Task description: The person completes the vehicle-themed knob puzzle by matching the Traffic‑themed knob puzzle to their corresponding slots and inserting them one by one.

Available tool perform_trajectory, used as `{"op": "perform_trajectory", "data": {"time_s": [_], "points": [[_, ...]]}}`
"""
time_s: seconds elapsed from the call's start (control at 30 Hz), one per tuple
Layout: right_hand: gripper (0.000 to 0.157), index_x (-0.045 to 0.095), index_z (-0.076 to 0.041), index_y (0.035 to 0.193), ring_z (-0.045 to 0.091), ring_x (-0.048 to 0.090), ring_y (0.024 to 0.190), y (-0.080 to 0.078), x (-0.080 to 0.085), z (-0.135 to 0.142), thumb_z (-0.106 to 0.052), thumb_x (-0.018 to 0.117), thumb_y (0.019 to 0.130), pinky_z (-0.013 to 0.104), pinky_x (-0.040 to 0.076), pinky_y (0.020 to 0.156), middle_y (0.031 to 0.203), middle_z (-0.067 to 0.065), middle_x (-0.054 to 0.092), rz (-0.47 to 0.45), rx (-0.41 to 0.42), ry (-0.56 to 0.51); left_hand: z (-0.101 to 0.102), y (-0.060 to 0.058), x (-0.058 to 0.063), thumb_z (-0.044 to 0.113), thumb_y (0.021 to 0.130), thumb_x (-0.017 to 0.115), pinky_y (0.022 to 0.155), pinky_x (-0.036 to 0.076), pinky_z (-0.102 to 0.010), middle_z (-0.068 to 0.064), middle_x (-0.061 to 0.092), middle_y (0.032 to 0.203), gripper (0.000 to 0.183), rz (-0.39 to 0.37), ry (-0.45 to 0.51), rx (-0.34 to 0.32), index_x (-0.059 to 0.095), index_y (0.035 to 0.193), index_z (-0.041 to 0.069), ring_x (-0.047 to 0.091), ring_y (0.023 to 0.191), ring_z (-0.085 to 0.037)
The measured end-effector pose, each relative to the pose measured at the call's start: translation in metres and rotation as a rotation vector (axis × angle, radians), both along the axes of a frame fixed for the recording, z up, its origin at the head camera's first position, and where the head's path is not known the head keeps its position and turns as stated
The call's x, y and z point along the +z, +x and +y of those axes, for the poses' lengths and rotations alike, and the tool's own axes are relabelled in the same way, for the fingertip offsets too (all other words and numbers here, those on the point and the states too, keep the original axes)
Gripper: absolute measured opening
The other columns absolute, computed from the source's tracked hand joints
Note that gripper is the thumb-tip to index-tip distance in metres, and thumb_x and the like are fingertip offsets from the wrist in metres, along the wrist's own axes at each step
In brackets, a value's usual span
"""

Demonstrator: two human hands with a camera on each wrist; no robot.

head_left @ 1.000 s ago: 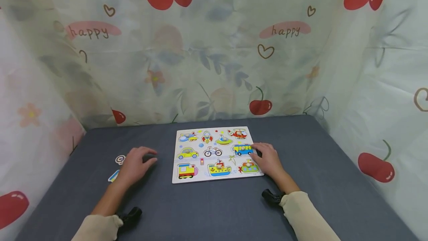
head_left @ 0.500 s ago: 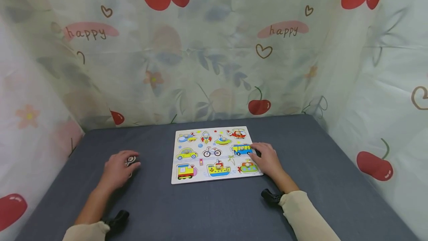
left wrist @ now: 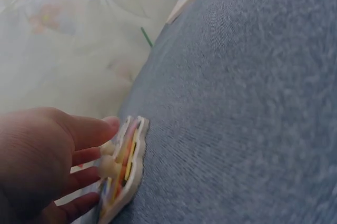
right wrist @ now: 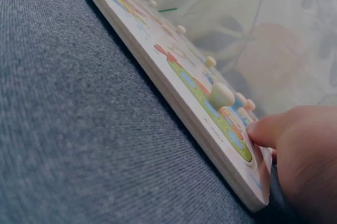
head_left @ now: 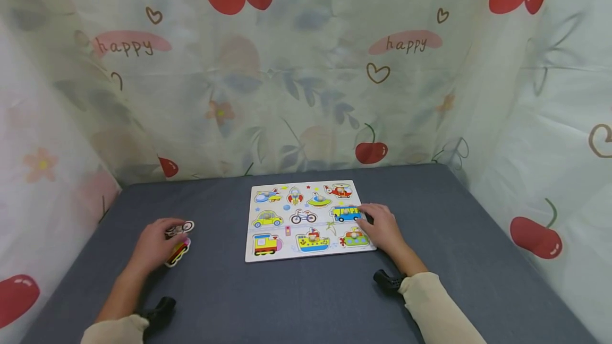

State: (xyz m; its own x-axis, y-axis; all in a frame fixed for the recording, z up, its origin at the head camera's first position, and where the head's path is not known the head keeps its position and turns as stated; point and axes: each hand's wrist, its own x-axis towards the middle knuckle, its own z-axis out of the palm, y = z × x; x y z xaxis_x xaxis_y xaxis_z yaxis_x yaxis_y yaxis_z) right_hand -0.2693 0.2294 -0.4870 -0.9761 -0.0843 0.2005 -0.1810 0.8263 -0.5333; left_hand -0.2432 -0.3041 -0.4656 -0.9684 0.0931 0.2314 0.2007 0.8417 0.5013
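Note:
In the head view, my left hand (head_left: 155,243) is over two loose puzzle pieces at the left. One is a bicycle piece (head_left: 188,225), partly hidden by the fingers. The other, a train piece (head_left: 179,254), is partly under the thumb. From the left wrist, loosely bent fingers surround a pale knob (left wrist: 109,166) on the train piece, with the thumb tip beside its upper end. My right hand (head_left: 382,227) holds the right edge of the puzzle board (head_left: 251,224). In the right wrist view, its thumb (right wrist: 263,129) rests on the board beside the submarine piece (right wrist: 231,134).
A dark grey cloth (head_left: 306,296) covers the table. More knobbed pieces sit in the board, among them a bus (head_left: 345,213), a boat (head_left: 313,240) and a helicopter (head_left: 340,190). A cherry-printed curtain (head_left: 306,68) hangs behind and at both sides. Black cameras (head_left: 160,312) are on both wrists.
My left hand has moved left from beside the board to the loose pieces, uncovering their right ends. The pieces appear to lie where they were. My right hand and the board have stayed put.

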Motion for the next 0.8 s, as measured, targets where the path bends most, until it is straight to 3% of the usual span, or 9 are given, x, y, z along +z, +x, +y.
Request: {"op": "perform_trajectory", "data": {"time_s": [0.37, 0.8], "points": [[0.043, 0.060, -0.005, 0.132, 0.037, 0.036, 0.133, -0.001, -0.001, 0.001, -0.023, 0.067, 0.093, 0.059, 0.025, 0.105, 0.136, 0.016, 0.055, -0.005, -0.005, -0.001, -0.003, 0.000, -0.004, 0.013, 0.089, 0.068, 0.085, 0.039, -0.059, -0.027, 0.057, 0.116, 0.027, -0.002, 0.016, 0.098, 0.068, 0.111, -0.003, 0.054, 0.100, -0.041], [0.043, 0.060, -0.005, 0.132, 0.037, 0.036, 0.133, -0.001, -0.001, 0.001, -0.023, 0.066, 0.093, 0.059, 0.025, 0.105, 0.137, 0.016, 0.054, -0.006, -0.001, 0.001, -0.009, -0.009, -0.003, 0.011, 0.089, 0.067, 0.082, 0.038, -0.057, -0.025, 0.060, 0.108, 0.020, -0.001, -0.024, 0.050, 0.071, 0.104, -0.001, 0.054, 0.095, -0.040]]}}
